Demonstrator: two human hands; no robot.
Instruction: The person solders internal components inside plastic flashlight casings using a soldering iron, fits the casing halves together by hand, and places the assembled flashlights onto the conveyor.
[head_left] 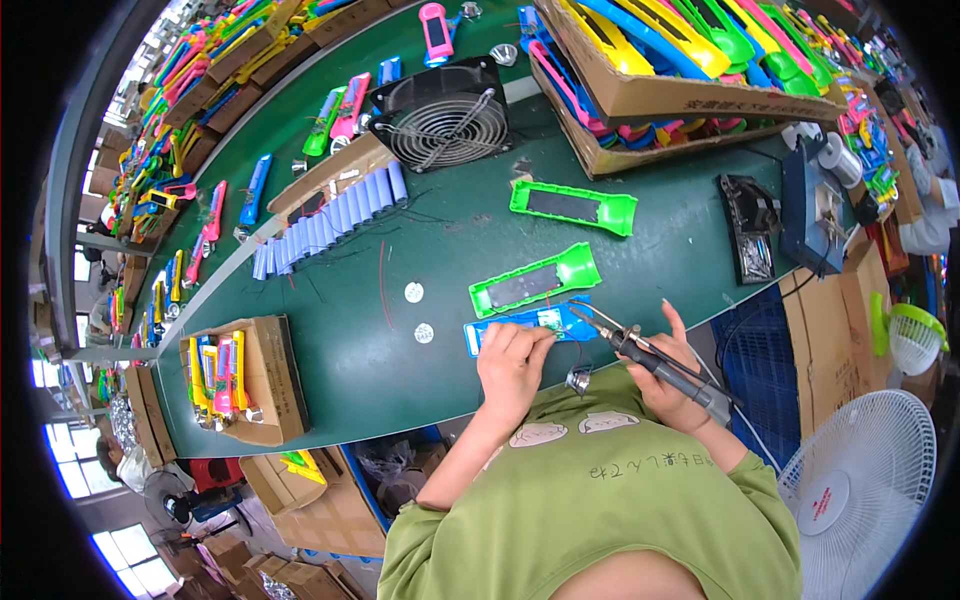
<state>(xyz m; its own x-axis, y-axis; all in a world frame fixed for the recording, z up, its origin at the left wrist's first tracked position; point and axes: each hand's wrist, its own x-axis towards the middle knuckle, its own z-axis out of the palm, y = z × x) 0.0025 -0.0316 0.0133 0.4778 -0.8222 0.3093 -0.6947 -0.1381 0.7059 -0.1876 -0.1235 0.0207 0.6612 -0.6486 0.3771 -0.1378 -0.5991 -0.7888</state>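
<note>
My right hand (672, 372) is closed round a soldering iron (645, 354) with a thin metal guide tube beside its tip; the index finger is raised off the handle. The tip points at a small green circuit board (550, 318) in a blue plastic casing (575, 326). My left hand (512, 368) has its fingers pressed together on that casing's near edge, partly hiding it. From there a dark wire runs to a small silver reflector cup (578, 379) at the table edge. Just beyond lies a green plastic casing (533, 282), with a second green casing (572, 207) farther off.
A row of purple battery cells (330, 222) with wires lies left of a black fan (445, 115). Stacked cartons (690, 95) of coloured casings stand far right, near a blue soldering station (812, 210). An open carton (275, 380) sits left. Two white discs (424, 333) lie mid-table.
</note>
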